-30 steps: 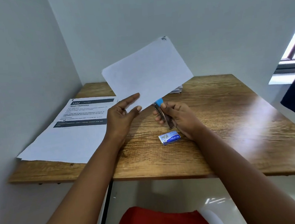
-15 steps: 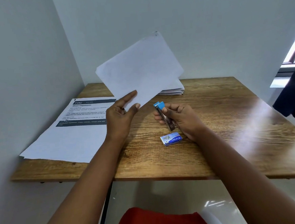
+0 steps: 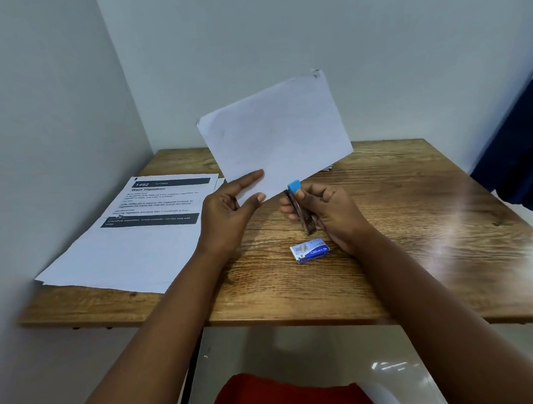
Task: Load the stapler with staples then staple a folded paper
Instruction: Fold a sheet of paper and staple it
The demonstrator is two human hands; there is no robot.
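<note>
Stapler (image 3: pixel 301 210) now nearer raised folded paper (image 3: pixel 274 134)

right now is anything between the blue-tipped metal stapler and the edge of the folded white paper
Nothing visible. The blue-tipped metal stapler in the right hand sits just below the lower edge of the folded white paper, held up by the left hand. The small blue staple box lies nearer on the table, out of the way.

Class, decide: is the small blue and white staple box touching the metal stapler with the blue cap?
Apart. The head view shows bare wood between the staple box lying on the table and the stapler, gripped above it in the right hand.
</note>
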